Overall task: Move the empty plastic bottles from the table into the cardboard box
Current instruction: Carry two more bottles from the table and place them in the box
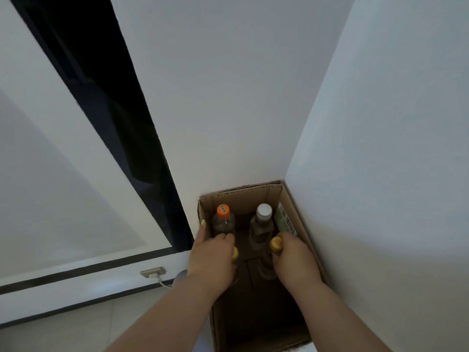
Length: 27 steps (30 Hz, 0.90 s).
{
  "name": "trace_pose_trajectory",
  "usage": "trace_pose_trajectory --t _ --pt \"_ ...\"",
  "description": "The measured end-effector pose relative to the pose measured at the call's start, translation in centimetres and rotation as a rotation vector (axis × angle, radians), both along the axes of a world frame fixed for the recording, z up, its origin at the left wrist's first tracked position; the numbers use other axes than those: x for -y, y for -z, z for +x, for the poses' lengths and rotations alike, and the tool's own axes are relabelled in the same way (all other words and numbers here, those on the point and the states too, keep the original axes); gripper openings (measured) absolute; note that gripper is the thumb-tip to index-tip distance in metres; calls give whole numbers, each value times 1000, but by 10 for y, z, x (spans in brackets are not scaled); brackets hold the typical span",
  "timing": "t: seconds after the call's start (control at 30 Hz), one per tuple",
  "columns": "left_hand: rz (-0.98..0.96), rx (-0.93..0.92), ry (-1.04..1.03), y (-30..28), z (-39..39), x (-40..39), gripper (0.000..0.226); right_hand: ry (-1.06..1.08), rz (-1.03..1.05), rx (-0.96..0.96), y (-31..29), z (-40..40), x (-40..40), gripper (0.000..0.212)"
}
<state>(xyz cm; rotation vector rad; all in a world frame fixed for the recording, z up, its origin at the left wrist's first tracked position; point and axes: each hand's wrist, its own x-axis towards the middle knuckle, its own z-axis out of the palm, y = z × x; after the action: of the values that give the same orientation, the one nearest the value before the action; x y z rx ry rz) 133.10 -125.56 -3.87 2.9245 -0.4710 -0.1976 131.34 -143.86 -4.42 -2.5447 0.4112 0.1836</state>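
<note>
An open cardboard box (295, 212) stands on the floor in a corner between two white walls. Two clear plastic bottles stand upright at its far end: one with an orange cap (223, 221) on the left, one with a white cap (262, 224) on the right. My left hand (210, 260) reaches into the box and grips the top of a yellow-capped bottle (235, 254). My right hand (295, 260) grips another yellow-capped bottle (276, 244). Both held bottles are upright inside the box, their bodies mostly hidden in its dark interior.
White walls close in behind and to the right of the box. A dark vertical gap (106, 105) beside a white panel lies to the left. A wall socket with a white plug and cable (153, 273) sits low on the left. Pale floor tiles (76, 329) show at bottom left.
</note>
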Motion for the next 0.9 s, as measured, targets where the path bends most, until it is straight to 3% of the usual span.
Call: trace_pose_trajectory --t 0.13,0.3,0.4,0.57,0.77,0.9 --pt "-63 -29 -27 -5 -5 -4 39 -14 14 30 -1 -3 -2 33" --pt "-166 -67 -93 -16 -14 -11 67 -57 54 48 -11 -12 0 63" --pt "-299 -40 -136 -29 -22 -19 76 -82 59 125 -31 -21 -1 67" --pt "-736 -28 -213 -69 -52 -38 72 -85 247 351 -86 -51 -12 64" --pt "-1459 -313 -279 -155 -112 -62 40 31 892 547 -169 -127 -39 48" --pt "-1795 -385 -106 -204 -181 -84 53 -53 1201 655 -218 -201 -60 48"
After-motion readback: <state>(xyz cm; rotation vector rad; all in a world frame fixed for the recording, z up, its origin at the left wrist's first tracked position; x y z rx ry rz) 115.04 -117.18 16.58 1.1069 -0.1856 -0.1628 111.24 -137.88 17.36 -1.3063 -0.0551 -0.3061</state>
